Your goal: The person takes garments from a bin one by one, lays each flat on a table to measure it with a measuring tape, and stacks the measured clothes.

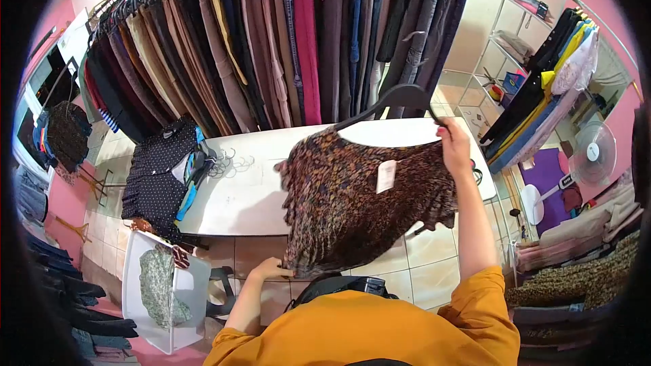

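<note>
Two hands hold one patterned skirt (366, 196) above the counter (258, 190): right hand (453, 144) grips its waist at 2 o'clock, left hand (270, 270) pinches the hem at 7 o'clock.

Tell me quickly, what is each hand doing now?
Left hand: closed on the lower hem of the patterned garment.
Right hand: closed on the garment's top, at the black hanger.

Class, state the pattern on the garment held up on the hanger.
Dark brown floral print on the garment, clearest in the head view.
</note>
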`<act>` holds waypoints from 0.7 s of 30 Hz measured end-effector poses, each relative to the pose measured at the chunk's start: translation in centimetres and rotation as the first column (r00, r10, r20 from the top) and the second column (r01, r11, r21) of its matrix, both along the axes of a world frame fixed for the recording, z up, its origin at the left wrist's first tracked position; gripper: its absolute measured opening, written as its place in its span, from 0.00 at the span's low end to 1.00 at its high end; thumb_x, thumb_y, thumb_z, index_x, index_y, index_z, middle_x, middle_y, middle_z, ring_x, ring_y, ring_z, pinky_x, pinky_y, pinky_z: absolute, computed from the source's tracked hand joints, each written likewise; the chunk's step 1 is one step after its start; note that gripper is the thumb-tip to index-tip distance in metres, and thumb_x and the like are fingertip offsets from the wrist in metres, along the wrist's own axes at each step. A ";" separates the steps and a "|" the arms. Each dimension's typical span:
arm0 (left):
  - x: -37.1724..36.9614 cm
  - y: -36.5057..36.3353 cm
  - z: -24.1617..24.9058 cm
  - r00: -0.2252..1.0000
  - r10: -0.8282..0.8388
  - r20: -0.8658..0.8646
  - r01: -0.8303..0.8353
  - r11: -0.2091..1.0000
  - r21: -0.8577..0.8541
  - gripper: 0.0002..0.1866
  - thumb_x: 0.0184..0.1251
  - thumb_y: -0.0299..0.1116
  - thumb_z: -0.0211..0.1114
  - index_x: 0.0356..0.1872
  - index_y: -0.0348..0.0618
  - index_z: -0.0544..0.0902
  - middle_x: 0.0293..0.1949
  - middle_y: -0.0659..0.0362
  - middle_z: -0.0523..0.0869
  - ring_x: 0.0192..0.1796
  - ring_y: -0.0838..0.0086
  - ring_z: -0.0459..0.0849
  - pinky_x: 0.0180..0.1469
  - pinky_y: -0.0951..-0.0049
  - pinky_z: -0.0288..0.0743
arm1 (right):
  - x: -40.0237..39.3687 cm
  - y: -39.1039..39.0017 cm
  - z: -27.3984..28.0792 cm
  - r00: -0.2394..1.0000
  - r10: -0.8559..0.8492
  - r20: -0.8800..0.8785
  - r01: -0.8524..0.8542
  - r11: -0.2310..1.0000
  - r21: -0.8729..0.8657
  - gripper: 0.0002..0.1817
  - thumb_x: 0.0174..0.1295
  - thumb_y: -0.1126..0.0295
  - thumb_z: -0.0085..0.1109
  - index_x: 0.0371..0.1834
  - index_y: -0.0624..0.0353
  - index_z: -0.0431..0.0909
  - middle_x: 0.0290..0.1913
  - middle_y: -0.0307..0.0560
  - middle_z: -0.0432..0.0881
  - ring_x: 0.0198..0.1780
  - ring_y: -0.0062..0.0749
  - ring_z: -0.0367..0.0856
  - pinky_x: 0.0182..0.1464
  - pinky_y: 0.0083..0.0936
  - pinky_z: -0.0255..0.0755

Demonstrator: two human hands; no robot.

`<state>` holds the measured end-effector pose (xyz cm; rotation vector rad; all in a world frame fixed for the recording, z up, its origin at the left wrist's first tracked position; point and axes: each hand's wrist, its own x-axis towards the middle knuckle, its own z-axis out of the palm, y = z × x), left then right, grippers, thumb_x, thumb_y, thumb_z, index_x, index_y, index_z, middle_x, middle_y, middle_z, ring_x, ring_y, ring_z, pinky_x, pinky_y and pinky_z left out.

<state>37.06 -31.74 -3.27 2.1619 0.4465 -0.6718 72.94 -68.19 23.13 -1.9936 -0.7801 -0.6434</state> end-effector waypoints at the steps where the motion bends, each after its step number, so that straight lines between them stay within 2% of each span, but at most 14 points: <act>1: 0.4 0.3 -0.1 0.995 0.045 0.088 -0.044 0.999 -0.017 0.25 0.41 0.51 0.75 0.33 0.38 0.85 0.28 0.48 0.85 0.33 0.64 0.85 0.39 0.67 0.76 | 0.9 1.6 -0.8 0.999 0.036 -0.038 -0.036 0.999 0.003 0.08 0.60 0.77 0.52 0.42 0.62 0.76 0.33 0.51 0.80 0.35 0.39 0.80 0.40 0.28 0.71; 2: 1.0 0.9 -0.2 0.980 0.091 0.177 -0.086 0.996 -0.037 0.23 0.41 0.49 0.75 0.31 0.38 0.85 0.26 0.50 0.85 0.31 0.67 0.85 0.38 0.68 0.76 | 2.0 3.2 -1.7 0.995 0.072 -0.074 -0.071 0.997 0.009 0.08 0.60 0.77 0.53 0.42 0.62 0.76 0.34 0.52 0.80 0.36 0.41 0.80 0.40 0.29 0.71; 3: 2.2 0.9 -0.1 0.895 0.242 0.374 -0.240 0.969 -0.053 0.19 0.43 0.44 0.75 0.23 0.38 0.82 0.20 0.52 0.82 0.27 0.69 0.83 0.35 0.67 0.76 | 3.4 4.9 -3.0 0.997 0.074 -0.019 -0.075 0.996 -0.044 0.07 0.59 0.76 0.53 0.41 0.62 0.76 0.35 0.52 0.79 0.37 0.44 0.79 0.40 0.31 0.71; 4: 4.1 0.6 2.9 0.842 0.300 0.449 -0.350 0.936 0.032 0.18 0.46 0.40 0.72 0.30 0.35 0.79 0.24 0.50 0.81 0.29 0.63 0.81 0.35 0.65 0.75 | 4.9 6.6 -4.3 0.996 0.079 0.037 -0.075 0.993 -0.095 0.07 0.59 0.76 0.54 0.40 0.61 0.76 0.35 0.53 0.78 0.38 0.47 0.78 0.41 0.33 0.71; 5: 6.3 0.2 4.3 0.708 0.300 0.640 -0.464 0.880 0.101 0.18 0.47 0.37 0.69 0.36 0.35 0.77 0.30 0.49 0.80 0.34 0.60 0.80 0.38 0.64 0.74 | 5.7 8.2 -5.4 0.996 0.083 0.025 -0.079 0.988 -0.131 0.07 0.58 0.74 0.55 0.38 0.62 0.76 0.34 0.54 0.77 0.39 0.53 0.76 0.41 0.36 0.69; 6: 8.4 -0.1 5.2 0.544 0.260 0.798 -0.581 0.803 0.134 0.20 0.49 0.34 0.67 0.42 0.35 0.75 0.36 0.47 0.79 0.38 0.57 0.79 0.41 0.63 0.73 | 7.0 9.8 -7.3 0.996 0.090 0.022 -0.085 0.983 -0.162 0.06 0.57 0.74 0.56 0.38 0.61 0.77 0.33 0.54 0.75 0.38 0.53 0.75 0.40 0.38 0.69; 7: 10.5 -0.1 5.9 0.541 0.271 0.796 -0.588 0.799 0.128 0.20 0.49 0.34 0.67 0.42 0.35 0.75 0.36 0.47 0.79 0.38 0.57 0.79 0.41 0.63 0.73 | 8.0 11.5 -9.3 0.997 0.080 0.019 -0.074 0.973 -0.217 0.06 0.57 0.73 0.57 0.37 0.60 0.78 0.32 0.54 0.73 0.37 0.54 0.75 0.39 0.40 0.68; 9: 14.4 0.3 6.7 0.535 0.201 0.821 -0.594 0.781 0.195 0.24 0.48 0.28 0.61 0.50 0.37 0.71 0.47 0.46 0.74 0.50 0.51 0.74 0.51 0.60 0.68 | 9.7 14.1 -14.2 0.997 0.053 -0.058 -0.067 0.962 -0.266 0.05 0.57 0.71 0.57 0.36 0.58 0.78 0.32 0.54 0.73 0.37 0.53 0.74 0.39 0.42 0.68; 10: 16.3 0.2 6.3 0.497 0.113 0.860 -0.582 0.779 0.234 0.23 0.47 0.25 0.58 0.50 0.38 0.73 0.51 0.47 0.72 0.57 0.52 0.69 0.58 0.55 0.61 | 10.5 15.0 -16.8 0.996 0.046 -0.082 -0.069 0.950 -0.303 0.06 0.57 0.70 0.57 0.35 0.57 0.79 0.33 0.54 0.74 0.37 0.53 0.75 0.39 0.43 0.69; 12: 19.1 0.2 5.5 0.593 0.008 0.805 -0.457 0.827 0.328 0.25 0.47 0.25 0.57 0.53 0.38 0.72 0.55 0.47 0.71 0.60 0.52 0.66 0.61 0.51 0.57 | 11.8 16.2 -21.4 0.984 -0.002 -0.176 -0.070 0.915 -0.397 0.07 0.57 0.69 0.58 0.38 0.55 0.80 0.32 0.51 0.75 0.40 0.50 0.75 0.43 0.40 0.69; 13: 20.2 0.6 4.6 0.680 -0.076 0.729 -0.375 0.819 0.434 0.29 0.50 0.27 0.57 0.59 0.41 0.69 0.60 0.48 0.69 0.63 0.54 0.64 0.64 0.51 0.54 | 12.5 16.9 -22.9 0.982 -0.027 -0.184 -0.058 0.897 -0.438 0.07 0.57 0.69 0.58 0.37 0.54 0.80 0.32 0.50 0.75 0.40 0.49 0.75 0.43 0.40 0.70; 16: 22.4 1.4 1.8 0.865 -0.087 0.495 -0.235 0.799 0.553 0.32 0.63 0.40 0.56 0.68 0.44 0.61 0.70 0.50 0.59 0.72 0.51 0.53 0.69 0.44 0.44 | 15.2 18.0 -26.4 0.979 -0.067 -0.191 -0.043 0.854 -0.519 0.06 0.55 0.67 0.59 0.35 0.52 0.79 0.33 0.48 0.75 0.40 0.47 0.75 0.41 0.41 0.70; 19: 25.0 3.2 0.4 0.885 -0.172 0.434 -0.129 0.803 0.582 0.34 0.66 0.44 0.54 0.71 0.44 0.56 0.72 0.52 0.54 0.73 0.51 0.49 0.70 0.44 0.41 | 18.8 19.5 -28.5 0.973 -0.124 -0.193 -0.006 0.828 -0.560 0.06 0.54 0.65 0.61 0.33 0.51 0.78 0.35 0.46 0.75 0.42 0.45 0.75 0.40 0.42 0.70; 21: 28.2 4.5 -0.3 0.884 -0.160 0.440 -0.137 0.810 0.570 0.35 0.66 0.44 0.54 0.71 0.44 0.55 0.72 0.52 0.54 0.74 0.51 0.49 0.71 0.45 0.41 | 21.8 20.9 -29.1 0.969 -0.194 -0.155 0.074 0.822 -0.565 0.07 0.52 0.64 0.62 0.33 0.51 0.78 0.36 0.45 0.75 0.44 0.44 0.73 0.42 0.43 0.68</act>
